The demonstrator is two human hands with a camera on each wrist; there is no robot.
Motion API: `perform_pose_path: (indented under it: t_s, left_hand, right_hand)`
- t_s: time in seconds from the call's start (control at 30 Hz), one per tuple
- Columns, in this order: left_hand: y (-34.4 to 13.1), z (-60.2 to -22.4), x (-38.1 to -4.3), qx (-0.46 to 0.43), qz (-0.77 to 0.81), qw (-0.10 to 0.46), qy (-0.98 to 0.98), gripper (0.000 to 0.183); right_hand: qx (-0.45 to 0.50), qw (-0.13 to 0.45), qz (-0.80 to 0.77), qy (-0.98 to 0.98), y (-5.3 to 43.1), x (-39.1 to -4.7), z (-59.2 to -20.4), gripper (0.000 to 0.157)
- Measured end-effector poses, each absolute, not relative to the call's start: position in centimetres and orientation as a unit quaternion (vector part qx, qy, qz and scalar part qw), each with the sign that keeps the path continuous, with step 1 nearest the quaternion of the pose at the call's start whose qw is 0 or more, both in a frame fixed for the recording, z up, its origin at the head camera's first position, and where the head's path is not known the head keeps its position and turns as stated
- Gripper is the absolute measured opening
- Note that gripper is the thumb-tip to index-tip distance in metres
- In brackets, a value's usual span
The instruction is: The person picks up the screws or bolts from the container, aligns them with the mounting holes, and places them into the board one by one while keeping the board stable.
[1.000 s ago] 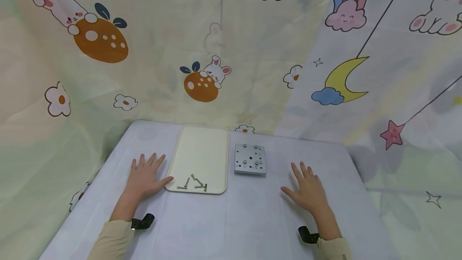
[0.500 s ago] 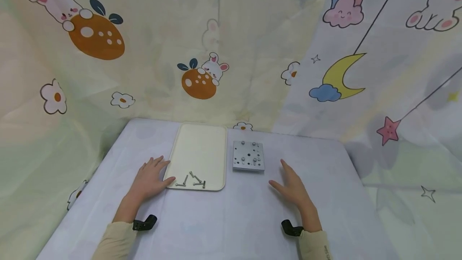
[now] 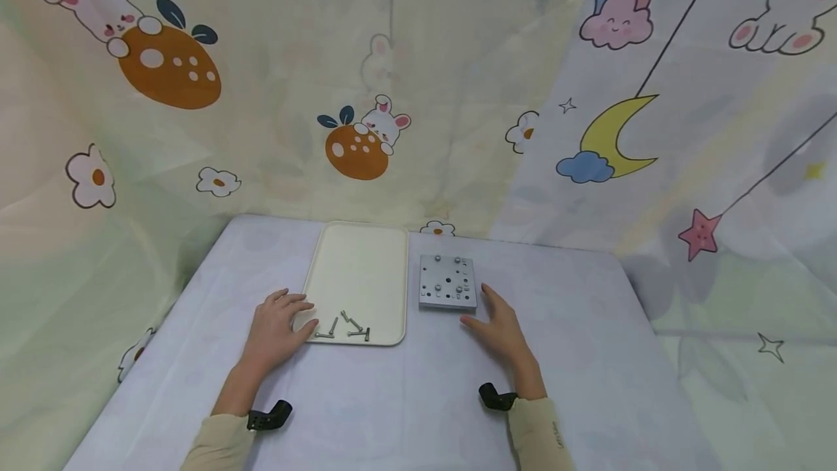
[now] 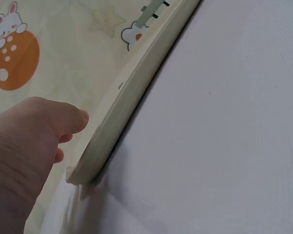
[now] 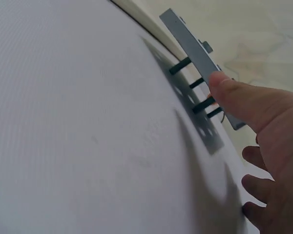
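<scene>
We counted two hands, one tray, six loose screws, as far as we could tell, and one metal plate, all on the table [image 3: 392, 398]. At the tray's left edge lay the left hand [image 3: 271, 329], loosely bent and holding nothing we could see, its thumb by the near left corner; whether it touched the rim, we could not tell. The tray [image 3: 360, 260] itself was our landmark, its long axis running away from us. Inside its near end, the screws [image 3: 356, 333] pointed several ways: two lay crosswise to that axis, three slanted, and the rightmost we could not tell lying from standing. Just right of the tray, apart from it, was the metal plate [image 3: 443, 275], flat and face up, with four bolt heads [image 3: 459, 289] on top and, in the right wrist view, four dark legs [image 5: 203, 105] pointing down. It looked nearly square, so we saw no clear long axis; its sides ran roughly along the tray's. Farthest right of the tray, the right hand [image 3: 502, 329] was spread wide between thumb and forefinger around the plate's near right corner; contact was unclear to us.
</scene>
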State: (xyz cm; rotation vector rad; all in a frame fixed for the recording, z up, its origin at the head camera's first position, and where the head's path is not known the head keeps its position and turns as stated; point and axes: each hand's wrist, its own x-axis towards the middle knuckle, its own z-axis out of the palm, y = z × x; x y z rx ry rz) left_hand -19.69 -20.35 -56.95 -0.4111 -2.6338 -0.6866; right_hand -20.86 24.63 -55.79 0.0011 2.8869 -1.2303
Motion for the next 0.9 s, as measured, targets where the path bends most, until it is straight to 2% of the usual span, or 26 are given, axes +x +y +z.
perform_pose_path:
  t_s: [0.1,0.2,0.47,0.7,0.9]
  left_hand:
    - [-20.0,-56.9,-19.8,-0.153,-0.253,0.212,-0.932,0.029]
    - [-19.5,-56.9,-20.0,-0.156,-0.257,0.205,-0.932,0.026]
    - [-18.0,-56.4,-19.9,-0.142,-0.235,0.139,-0.952,0.023]
    - [-17.5,-56.3,-20.0,-0.154,-0.186,0.123,-0.963,0.020]
    - [-17.5,-56.0,-20.1,-0.147,-0.195,0.100,-0.965,0.012]
  right_hand:
    - [0.012,-0.003,-0.400,0.917,24.3,-21.4,-56.5,0.101]
    - [0.018,-0.009,-0.399,0.917,24.0,-21.9,-57.1,0.104]
    - [0.012,-0.034,-0.379,0.925,23.3,-22.5,-57.7,0.094]
    - [0.010,-0.043,-0.363,0.931,23.1,-22.5,-57.6,0.088]
    - [0.017,-0.048,-0.366,0.929,22.7,-22.3,-57.5,0.090]
